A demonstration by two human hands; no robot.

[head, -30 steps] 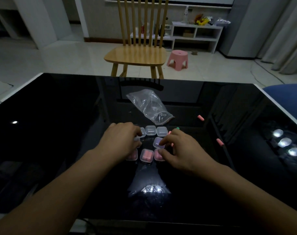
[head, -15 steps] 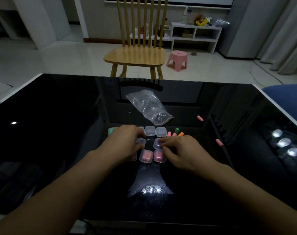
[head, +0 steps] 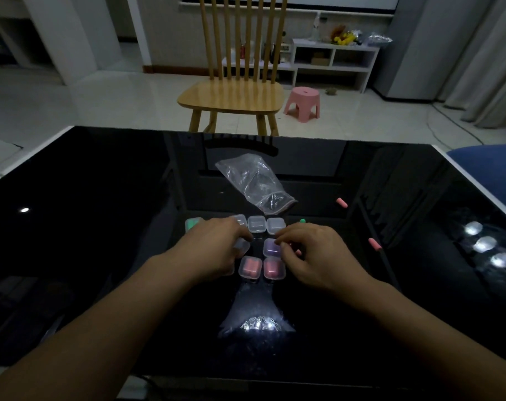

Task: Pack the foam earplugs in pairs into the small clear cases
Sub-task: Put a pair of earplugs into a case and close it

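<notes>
Glossy black table (head: pixel 101 227), square clear cases (head: pixel 257 224), both hands (head: pixel 214 250) (head: pixel 312 253) curled, grasp unclear

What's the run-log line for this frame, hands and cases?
left hand: on small clear plastic cases | right hand: fingertips at purple-filled clear case | loose pink foam earplugs: on black glass table

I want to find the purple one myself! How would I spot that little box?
Start at the crinkly plastic bag on the black table; below it sits a cluster of small cases. The purple case, beside the right hand, lies above two pink-filled ones, the only purple one.
</notes>
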